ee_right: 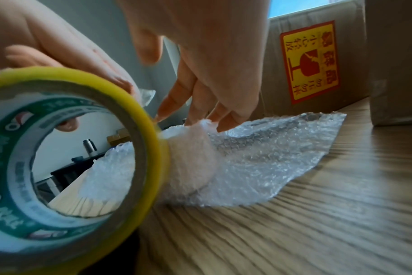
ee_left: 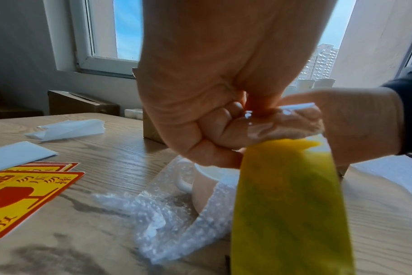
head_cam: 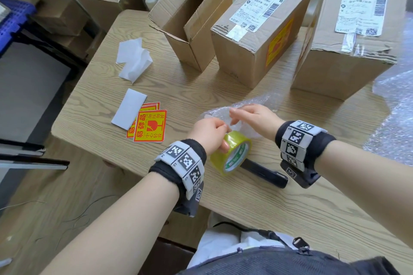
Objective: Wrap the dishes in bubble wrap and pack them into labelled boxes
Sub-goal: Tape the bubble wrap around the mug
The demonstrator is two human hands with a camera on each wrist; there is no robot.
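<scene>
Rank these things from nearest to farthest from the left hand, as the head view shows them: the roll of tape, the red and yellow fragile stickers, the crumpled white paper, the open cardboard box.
1. roll of tape: held by the left hand.
2. red and yellow fragile stickers: on the table, to its left.
3. crumpled white paper: farther back on the left.
4. open cardboard box: at the far table edge.

Three boxes (head_cam: 257, 35) are standing along the desk's (head_cam: 290, 196) far edge; stickers (head_cam: 149, 126) are lying near its left edge, a tape roll (head_cam: 231, 152) near the front.
</scene>
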